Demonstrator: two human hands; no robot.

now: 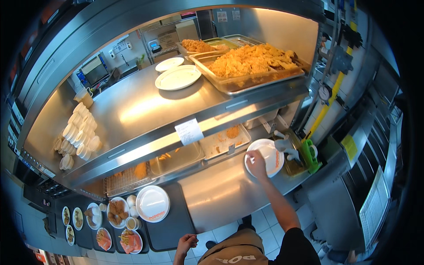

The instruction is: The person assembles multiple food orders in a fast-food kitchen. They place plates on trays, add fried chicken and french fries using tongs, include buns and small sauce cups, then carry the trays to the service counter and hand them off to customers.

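head view showed the left hand [185, 243] low by the apron, loosely curled and empty, while the right hand [256, 161] gripped the near rim of a white plate [269, 152] on the steel counter [221, 194]. the plate looked light, thin and bendable, best held at its rim.

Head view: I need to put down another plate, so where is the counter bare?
Bare steel counter lies between the dark tray and the white plate held by the right hand. The upper shelf is bare between cup stacks and plates. Left trays are crowded.
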